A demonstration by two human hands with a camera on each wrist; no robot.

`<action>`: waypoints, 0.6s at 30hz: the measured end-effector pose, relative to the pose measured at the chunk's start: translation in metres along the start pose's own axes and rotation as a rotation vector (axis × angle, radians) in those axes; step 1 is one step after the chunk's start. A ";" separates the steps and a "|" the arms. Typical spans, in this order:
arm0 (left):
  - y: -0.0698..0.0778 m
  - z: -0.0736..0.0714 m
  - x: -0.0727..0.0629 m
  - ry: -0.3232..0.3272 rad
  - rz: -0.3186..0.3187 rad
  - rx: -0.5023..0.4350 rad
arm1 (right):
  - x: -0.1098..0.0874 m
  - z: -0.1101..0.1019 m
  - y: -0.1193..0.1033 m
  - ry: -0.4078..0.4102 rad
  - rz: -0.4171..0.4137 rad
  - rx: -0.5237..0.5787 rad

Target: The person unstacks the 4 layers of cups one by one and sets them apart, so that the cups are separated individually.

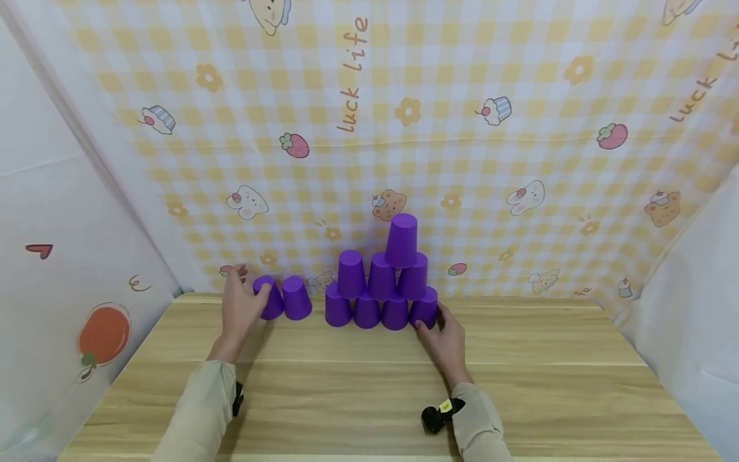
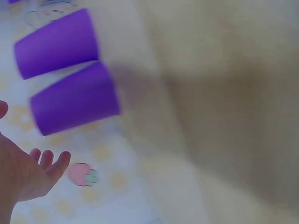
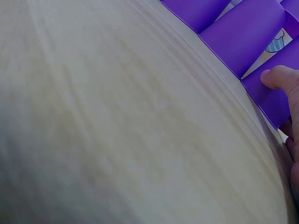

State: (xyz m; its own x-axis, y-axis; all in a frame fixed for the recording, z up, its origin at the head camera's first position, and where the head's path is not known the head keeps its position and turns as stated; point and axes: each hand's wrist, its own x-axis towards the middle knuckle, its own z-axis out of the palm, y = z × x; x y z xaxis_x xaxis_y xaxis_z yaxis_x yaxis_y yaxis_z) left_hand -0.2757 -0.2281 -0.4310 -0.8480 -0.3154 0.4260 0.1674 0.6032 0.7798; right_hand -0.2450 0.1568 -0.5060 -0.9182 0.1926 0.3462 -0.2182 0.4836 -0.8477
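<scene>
Purple upside-down cups are stacked as a pyramid: several in the bottom row, three above, and one top cup [image 1: 401,240] over the right two. My right hand [image 1: 447,343] grips the bottom row's right-end cup [image 1: 424,308]; in the right wrist view the thumb [image 3: 278,78] lies on its front. To the left, two more upside-down cups stand side by side, a left cup [image 1: 270,301] and a right cup [image 1: 297,299]. My left hand [image 1: 239,305] is beside the left one, its fingers spread and apart from the cup [image 2: 74,100] in the left wrist view.
The cups stand near the back edge of a wooden table [image 1: 346,391]. Behind them hangs a yellow checked cloth [image 1: 439,173] with printed cartoons. White cloth [image 1: 46,192] covers the left side. Black wrist cameras [image 1: 441,416] are strapped at the sleeves.
</scene>
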 end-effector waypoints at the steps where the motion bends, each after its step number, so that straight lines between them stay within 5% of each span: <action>1: 0.006 0.000 0.001 0.016 0.025 -0.012 | 0.000 0.000 0.000 0.000 0.001 -0.001; 8: 0.060 0.002 0.011 0.052 0.200 -0.145 | 0.000 0.001 -0.001 -0.003 0.024 -0.002; 18: 0.141 0.010 0.010 -0.016 0.370 -0.282 | 0.000 0.001 -0.001 0.002 0.033 0.000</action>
State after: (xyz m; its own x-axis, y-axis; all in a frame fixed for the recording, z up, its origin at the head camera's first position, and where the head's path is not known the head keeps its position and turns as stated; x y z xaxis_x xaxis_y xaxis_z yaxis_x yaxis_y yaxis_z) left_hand -0.2657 -0.1390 -0.3207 -0.7131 -0.1037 0.6933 0.5883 0.4492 0.6724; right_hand -0.2449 0.1555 -0.5057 -0.9243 0.2096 0.3188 -0.1881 0.4766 -0.8588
